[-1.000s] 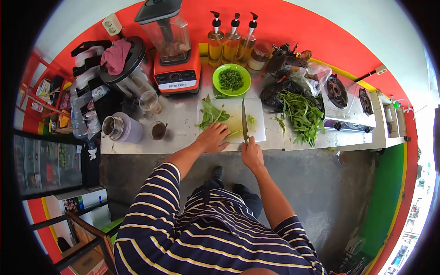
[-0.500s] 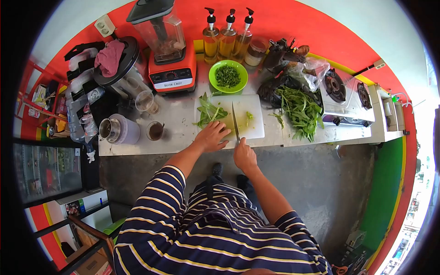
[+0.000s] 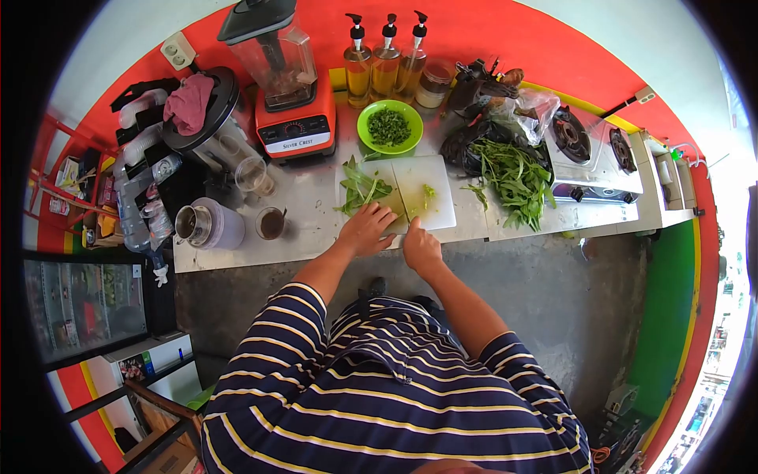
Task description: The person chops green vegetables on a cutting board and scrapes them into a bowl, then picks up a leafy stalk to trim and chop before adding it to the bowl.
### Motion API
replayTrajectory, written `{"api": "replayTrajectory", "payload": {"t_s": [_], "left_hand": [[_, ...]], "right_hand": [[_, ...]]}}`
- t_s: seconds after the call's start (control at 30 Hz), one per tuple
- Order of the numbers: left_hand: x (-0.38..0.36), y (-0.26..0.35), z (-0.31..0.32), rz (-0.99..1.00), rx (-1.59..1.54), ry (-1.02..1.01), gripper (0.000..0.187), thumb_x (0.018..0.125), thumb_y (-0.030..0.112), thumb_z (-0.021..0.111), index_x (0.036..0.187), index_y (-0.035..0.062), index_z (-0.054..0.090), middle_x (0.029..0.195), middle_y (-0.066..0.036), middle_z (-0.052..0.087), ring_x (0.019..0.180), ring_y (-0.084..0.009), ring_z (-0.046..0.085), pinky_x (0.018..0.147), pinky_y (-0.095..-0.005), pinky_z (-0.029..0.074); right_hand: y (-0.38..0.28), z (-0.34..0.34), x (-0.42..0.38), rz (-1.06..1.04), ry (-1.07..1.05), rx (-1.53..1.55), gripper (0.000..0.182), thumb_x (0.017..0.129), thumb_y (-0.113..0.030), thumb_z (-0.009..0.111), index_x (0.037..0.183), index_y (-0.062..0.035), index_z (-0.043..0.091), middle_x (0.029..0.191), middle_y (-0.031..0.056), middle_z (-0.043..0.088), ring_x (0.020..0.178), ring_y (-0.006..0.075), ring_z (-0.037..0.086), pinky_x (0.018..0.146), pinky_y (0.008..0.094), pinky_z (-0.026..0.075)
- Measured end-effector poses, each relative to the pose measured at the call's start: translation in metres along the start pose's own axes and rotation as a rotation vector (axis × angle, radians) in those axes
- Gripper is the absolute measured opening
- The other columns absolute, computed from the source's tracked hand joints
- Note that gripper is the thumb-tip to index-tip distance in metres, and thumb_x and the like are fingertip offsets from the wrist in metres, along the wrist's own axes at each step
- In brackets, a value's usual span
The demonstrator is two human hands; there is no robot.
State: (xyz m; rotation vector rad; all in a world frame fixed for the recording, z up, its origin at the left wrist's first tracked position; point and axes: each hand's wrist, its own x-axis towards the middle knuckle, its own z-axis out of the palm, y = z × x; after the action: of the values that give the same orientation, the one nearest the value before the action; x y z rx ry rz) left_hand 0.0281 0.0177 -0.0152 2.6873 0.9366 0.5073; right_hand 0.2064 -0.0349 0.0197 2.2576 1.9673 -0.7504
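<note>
My left hand [image 3: 367, 231] rests on the lower left of a white cutting board [image 3: 444, 207], its fingers bent over the lower ends of some leafy greens [image 3: 365, 188]. Beside it, my right hand [image 3: 423, 248] is closed round the handle of a knife [image 3: 400, 192]. The thin blade points away from me across the board, just right of my left fingertips. Small pale green scraps [image 3: 428, 196] lie right of the blade. Beyond the board stands a lime green bowl [image 3: 416, 136] with chopped greens [image 3: 389, 127] in it.
A heap of long leafy greens [image 3: 517, 182] lies by a black plastic bag [image 3: 460, 150], left of a gas stove [image 3: 592, 172]. A red blender [image 3: 294, 126], three pump bottles [image 3: 385, 69], a glass with dark contents [image 3: 271, 224] and a lilac container [image 3: 221, 225] also stand on the metal counter [image 3: 312, 245].
The knife blade has shifted slightly left and now looks thinner, nearer edge-on. My left fingers have drawn closer together over the greens. The whole view has shifted a little.
</note>
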Motion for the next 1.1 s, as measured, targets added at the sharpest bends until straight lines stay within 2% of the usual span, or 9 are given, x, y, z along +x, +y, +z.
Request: {"api": "replayTrajectory", "payload": {"t_s": [0.23,0.47,0.67,0.8,1.1], "left_hand": [[-0.003,-0.001,0.002,0.001,0.009,0.023,0.043,0.087,0.035,0.068,0.116,0.0047,0.059,0.116,-0.012,0.056,0.112,-0.0336,0.051,0.099,-0.0453,0.043],[-0.001,-0.001,-0.001,-0.012,-0.021,-0.006,0.043,0.086,0.034,0.070,0.115,0.0049,0.059,0.116,-0.011,0.056,0.111,-0.0326,0.051,0.099,-0.0433,0.044],[0.001,0.000,-0.005,-0.040,0.006,-0.037,0.045,0.085,0.035,0.069,0.114,0.0037,0.058,0.114,-0.012,0.055,0.112,-0.0316,0.051,0.099,-0.0429,0.043],[-0.002,-0.001,0.001,-0.024,0.006,0.043,0.046,0.084,0.035,0.070,0.114,0.0024,0.058,0.112,-0.013,0.055,0.111,-0.0326,0.051,0.098,-0.0430,0.044],[0.001,-0.002,0.000,-0.015,-0.060,0.104,0.046,0.082,0.031,0.073,0.115,0.0006,0.061,0.111,-0.014,0.057,0.108,-0.0335,0.054,0.095,-0.0433,0.046]], "right_hand": [[-0.010,-0.016,0.001,-0.012,-0.039,-0.001,0.025,0.099,-0.015,0.052,0.116,0.0011,0.042,0.101,0.0286,0.071,0.097,0.0444,0.071,0.084,0.0504,0.058],[-0.006,0.010,-0.010,0.054,-0.040,0.001,0.028,0.098,-0.015,0.052,0.118,0.0017,0.042,0.102,0.0289,0.071,0.096,0.0441,0.071,0.082,0.0505,0.058],[-0.001,-0.017,0.011,0.005,-0.082,-0.027,0.028,0.097,-0.014,0.051,0.119,0.0019,0.042,0.104,0.0293,0.071,0.100,0.0438,0.071,0.085,0.0499,0.057],[-0.001,-0.023,-0.005,0.023,-0.143,-0.010,0.027,0.098,-0.014,0.050,0.118,0.0025,0.042,0.106,0.0306,0.070,0.102,0.0439,0.070,0.087,0.0497,0.057],[-0.002,-0.001,-0.007,0.023,-0.088,-0.030,0.026,0.097,-0.013,0.050,0.117,0.0022,0.042,0.102,0.0276,0.072,0.097,0.0435,0.072,0.084,0.0500,0.058]]}}
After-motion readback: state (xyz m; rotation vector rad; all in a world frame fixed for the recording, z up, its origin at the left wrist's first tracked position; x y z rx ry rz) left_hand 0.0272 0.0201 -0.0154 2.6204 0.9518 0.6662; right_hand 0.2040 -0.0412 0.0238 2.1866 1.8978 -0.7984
